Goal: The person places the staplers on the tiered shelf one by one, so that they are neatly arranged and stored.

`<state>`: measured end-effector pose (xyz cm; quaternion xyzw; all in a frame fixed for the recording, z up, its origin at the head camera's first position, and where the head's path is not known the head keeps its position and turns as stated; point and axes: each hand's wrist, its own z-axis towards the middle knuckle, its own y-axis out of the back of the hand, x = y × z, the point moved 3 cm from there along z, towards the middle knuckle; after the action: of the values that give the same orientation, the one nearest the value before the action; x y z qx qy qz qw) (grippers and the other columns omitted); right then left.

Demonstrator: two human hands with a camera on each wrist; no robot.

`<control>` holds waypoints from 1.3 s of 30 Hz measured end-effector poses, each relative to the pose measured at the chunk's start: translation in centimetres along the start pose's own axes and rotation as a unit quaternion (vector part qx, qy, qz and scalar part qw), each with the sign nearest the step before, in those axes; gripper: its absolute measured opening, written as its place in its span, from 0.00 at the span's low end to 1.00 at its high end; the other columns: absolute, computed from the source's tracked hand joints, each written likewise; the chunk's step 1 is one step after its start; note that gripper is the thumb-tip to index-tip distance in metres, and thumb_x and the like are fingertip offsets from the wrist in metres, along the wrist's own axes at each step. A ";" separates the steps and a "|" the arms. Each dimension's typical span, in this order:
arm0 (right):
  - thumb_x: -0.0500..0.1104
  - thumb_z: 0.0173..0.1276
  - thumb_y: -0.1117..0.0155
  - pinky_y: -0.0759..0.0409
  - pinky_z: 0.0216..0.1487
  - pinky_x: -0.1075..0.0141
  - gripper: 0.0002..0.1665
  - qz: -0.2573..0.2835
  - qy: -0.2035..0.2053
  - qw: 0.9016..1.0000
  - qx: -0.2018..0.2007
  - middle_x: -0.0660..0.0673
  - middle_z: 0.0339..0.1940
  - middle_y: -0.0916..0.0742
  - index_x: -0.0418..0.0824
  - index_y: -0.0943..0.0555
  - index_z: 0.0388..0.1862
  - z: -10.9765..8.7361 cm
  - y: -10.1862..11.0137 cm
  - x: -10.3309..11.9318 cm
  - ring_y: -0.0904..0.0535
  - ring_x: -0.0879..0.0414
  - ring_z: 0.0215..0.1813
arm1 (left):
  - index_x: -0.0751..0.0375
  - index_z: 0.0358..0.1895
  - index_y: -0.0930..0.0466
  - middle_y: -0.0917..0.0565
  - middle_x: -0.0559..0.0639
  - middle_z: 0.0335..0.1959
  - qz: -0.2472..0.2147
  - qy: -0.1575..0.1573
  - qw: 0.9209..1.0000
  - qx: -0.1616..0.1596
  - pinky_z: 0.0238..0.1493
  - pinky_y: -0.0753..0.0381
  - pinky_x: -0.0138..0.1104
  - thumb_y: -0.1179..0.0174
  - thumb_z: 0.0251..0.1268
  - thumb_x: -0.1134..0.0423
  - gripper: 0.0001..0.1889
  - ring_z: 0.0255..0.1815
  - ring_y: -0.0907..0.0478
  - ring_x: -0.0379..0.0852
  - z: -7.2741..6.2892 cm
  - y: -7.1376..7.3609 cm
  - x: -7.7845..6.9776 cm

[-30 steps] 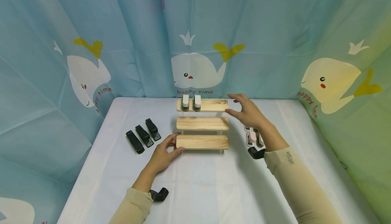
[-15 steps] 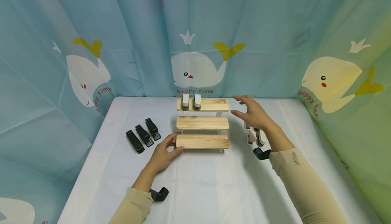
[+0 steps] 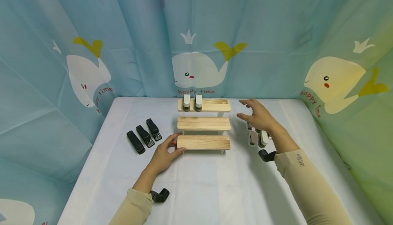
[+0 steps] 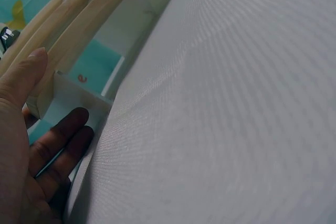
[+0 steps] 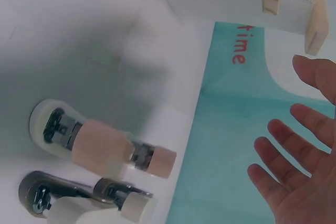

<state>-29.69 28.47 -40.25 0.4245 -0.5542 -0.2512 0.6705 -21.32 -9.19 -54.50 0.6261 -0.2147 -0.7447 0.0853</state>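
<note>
A three-tier wooden display stand (image 3: 204,124) with white supports stands mid-table. My left hand (image 3: 164,155) grips the left end of its lowest shelf, thumb at the front edge and index finger toward the back. In the left wrist view the thumb (image 4: 34,66) lies along that shelf (image 4: 68,45). On the top shelf two small white-topped staplers, one far left (image 3: 186,102) and one beside it (image 3: 198,102), sit side by side. My right hand (image 3: 257,115) hovers right of the top shelf, fingers spread and holding nothing. Below it lie small staplers, one pink (image 5: 102,148), one white (image 3: 262,138), partly hidden.
Three black staplers (image 3: 144,136) lie in a slanted row left of the stand. A blue curtain (image 3: 138,47) printed with whales hangs right behind the white-covered table (image 3: 196,191).
My right hand has drawn away from the top shelf's right end, moving right and slightly toward me, uncovering more of the small staplers. The left hand stays at the lowest shelf.
</note>
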 end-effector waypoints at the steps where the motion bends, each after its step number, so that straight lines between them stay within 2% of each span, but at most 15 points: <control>1: 0.53 0.76 0.35 0.31 0.67 0.34 0.40 -0.003 -0.002 1.000 0.002 0.33 0.75 0.29 0.37 0.35 0.80 0.0 0.0 -0.2 0.33 0.32 0.75 | 0.35 0.74 0.30 0.12 0.41 0.50 0.001 -0.001 1.000 0.000 0.68 0.26 0.56 0.28 0.64 0.45 0.35 0.59 0.16 0.47 0.0 0.0 0.0; 8: 0.52 0.76 0.34 0.34 0.70 0.32 0.42 -0.010 -0.026 0.999 0.023 0.31 0.75 0.30 0.36 0.36 0.80 0.1 0.0 -1.4 0.36 0.30 0.75 | 0.31 0.73 0.30 0.12 0.41 0.49 0.005 -0.003 1.000 -0.004 0.68 0.26 0.56 0.28 0.65 0.45 0.34 0.58 0.16 0.47 0.0 0.1 0.0; 14: 0.51 0.76 0.34 0.34 0.71 0.32 0.41 -0.014 -0.045 0.998 0.041 0.30 0.78 0.33 0.36 0.36 0.80 0.1 -0.1 -2.4 0.37 0.29 0.77 | 0.34 0.74 0.30 0.12 0.41 0.50 0.008 -0.004 1.000 -0.003 0.67 0.26 0.56 0.28 0.65 0.45 0.34 0.59 0.16 0.48 0.0 0.1 -0.1; 18: 0.51 0.76 0.35 0.34 0.70 0.31 0.41 -0.019 -0.047 0.998 0.049 0.28 0.78 0.34 0.36 0.36 0.80 0.0 -0.1 -2.8 0.38 0.27 0.76 | 0.35 0.74 0.30 0.12 0.41 0.50 0.009 -0.001 1.000 -0.003 0.68 0.26 0.56 0.28 0.65 0.46 0.35 0.59 0.16 0.48 0.1 0.1 -0.1; 28: 0.48 0.74 0.33 0.37 0.72 0.30 0.42 -0.033 -0.056 0.996 0.064 0.25 0.78 0.34 0.33 0.36 0.79 -0.3 -0.1 -4.1 0.39 0.26 0.77 | 0.31 0.73 0.30 0.12 0.40 0.50 0.004 0.001 1.000 0.000 0.68 0.27 0.55 0.28 0.65 0.45 0.34 0.59 0.16 0.47 0.1 0.1 0.0; 39: 0.46 0.73 0.32 0.35 0.70 0.30 0.42 -0.035 -0.068 0.993 0.087 0.22 0.77 0.33 0.29 0.35 0.78 -0.5 -0.7 -5.5 0.37 0.23 0.75 | 0.31 0.74 0.30 0.12 0.40 0.50 0.005 0.011 1.000 0.005 0.69 0.27 0.55 0.29 0.65 0.44 0.35 0.60 0.17 0.46 0.1 0.1 0.0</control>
<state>-30.51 32.76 -43.76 0.4823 -0.6028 -0.2536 0.5829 -21.38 -9.24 -54.43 0.6335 -0.2201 -0.7365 0.0881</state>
